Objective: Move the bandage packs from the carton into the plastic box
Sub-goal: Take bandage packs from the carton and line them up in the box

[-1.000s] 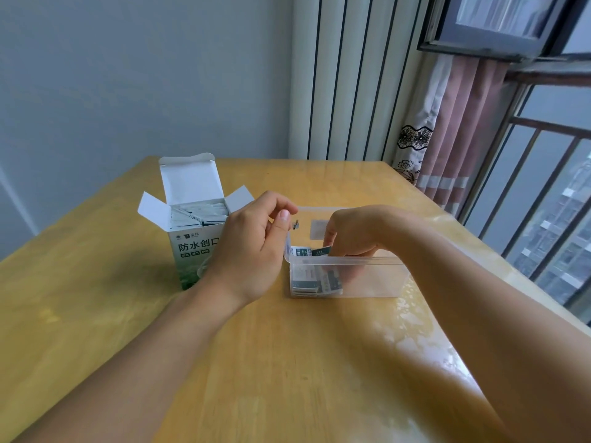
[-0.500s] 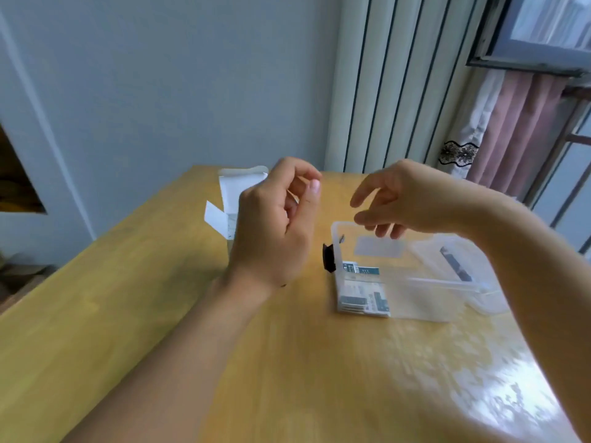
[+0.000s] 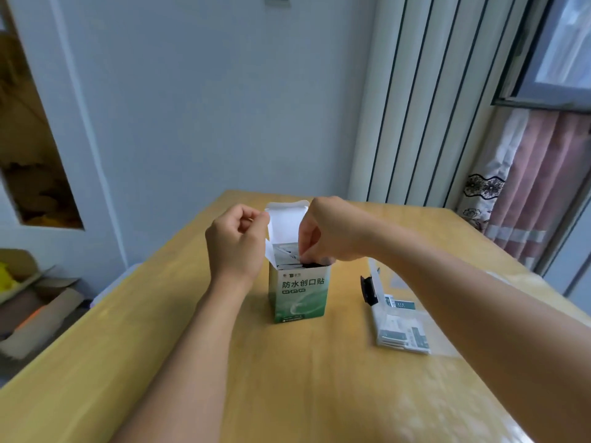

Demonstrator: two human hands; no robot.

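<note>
We are at the picking step: our right hand (image 3: 323,233) reaches down into the open top of the carton (image 3: 300,294), fingertips pinched together among the bandage packs (image 3: 286,252) standing inside, though we cannot tell whether a pack is actually caught between them. Our left hand (image 3: 236,243) is curled closed beside the carton, pinching its side flap (image 3: 270,251) back and steadying it. The next move, as we judge it, calls for lifting one pack straight up clear of the flaps and carrying it right to the plastic box (image 3: 375,284), which sits apart from the carton on the bench (image 3: 287,378), its lid open, with a few flat packs (image 3: 403,335) stacked inside. The carton stands upright, white and green with printed characters, top flaps spread
</note>
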